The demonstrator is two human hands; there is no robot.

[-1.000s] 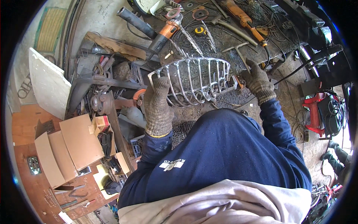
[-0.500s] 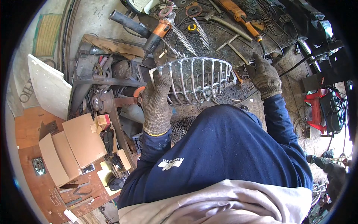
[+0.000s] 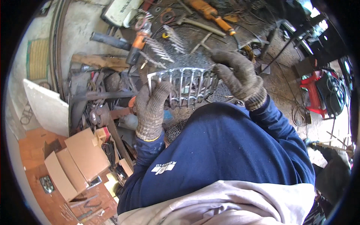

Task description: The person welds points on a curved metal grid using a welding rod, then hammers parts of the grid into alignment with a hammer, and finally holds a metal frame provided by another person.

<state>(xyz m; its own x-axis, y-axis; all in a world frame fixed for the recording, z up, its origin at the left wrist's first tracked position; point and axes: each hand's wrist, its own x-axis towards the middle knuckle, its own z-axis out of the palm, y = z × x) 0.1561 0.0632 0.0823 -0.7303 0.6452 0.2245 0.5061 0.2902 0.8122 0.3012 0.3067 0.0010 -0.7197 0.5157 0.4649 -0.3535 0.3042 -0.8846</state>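
A curved metal rack of welded bars, bare and shiny along its top rim, stands upright in front of my knees. My left hand, in a brown knitted glove, is closed round its left end. At the other end, my right hand, gloved alike, has its fingers and thumb spread apart, with the lower fingertip beside or touching the rack's right end; contact is hard to tell. Beyond the rack lie bundles of short twisted metal rods and an orange angle grinder.
A second orange power tool and a hammer lie at the back. On the left are an open cardboard box and a leaning white board. A red-and-black machine with cables stands at the right, above a dark fabric shape.
My right hand has moved left from the tools to the rack's right end. My left hand keeps its hold on the rack. The whole view has shifted slightly.
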